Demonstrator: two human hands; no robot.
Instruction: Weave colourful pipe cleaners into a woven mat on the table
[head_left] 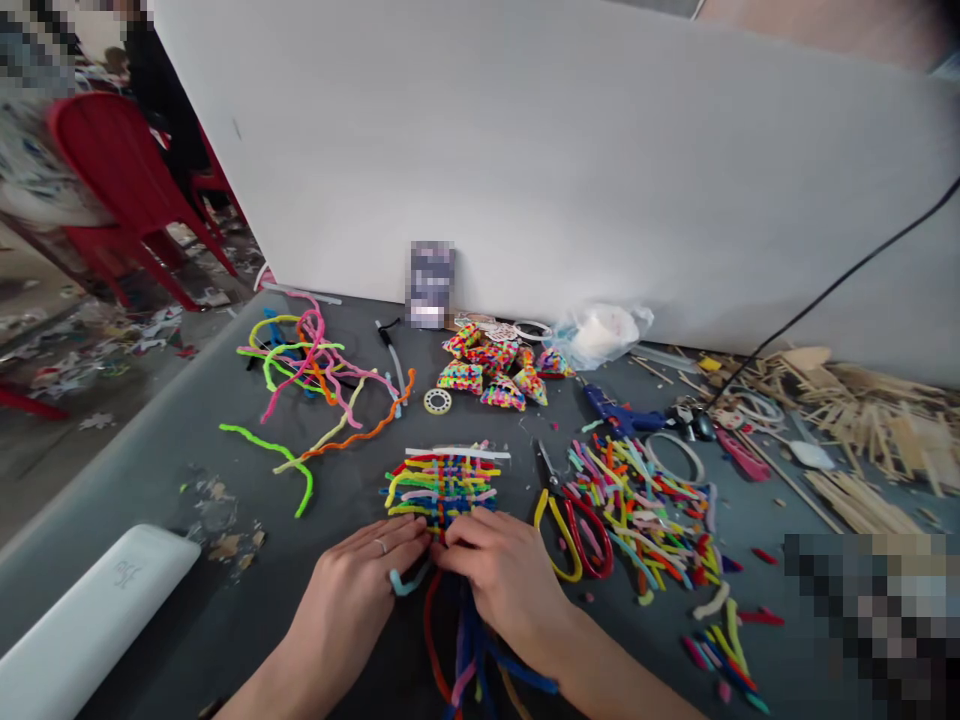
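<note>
A mat of woven pipe cleaners [442, 484] in many colours lies flat on the dark table, with a white strip [457, 454] along its far edge. My left hand [367, 565], wearing a ring, has its fingers closed together on the mat's near edge. Opposite it, my right hand [502, 560] pinches the same edge with curled fingers; both fingertips nearly meet. Long pipe-cleaner ends [466, 640], mostly blue, trail towards me between my wrists. A light-blue end [407, 582] sticks out beneath my left hand. The fingertips partly hide the strand being held.
Scissors [559, 520] with red and yellow handles lie right of the mat, beside a heap of cut pipe-cleaner pieces [637, 500]. Beyond are small woven pillows [461, 377], a blue glue gun [622, 412] and wooden sticks [862, 410]. A white power bank [105, 615] lies left.
</note>
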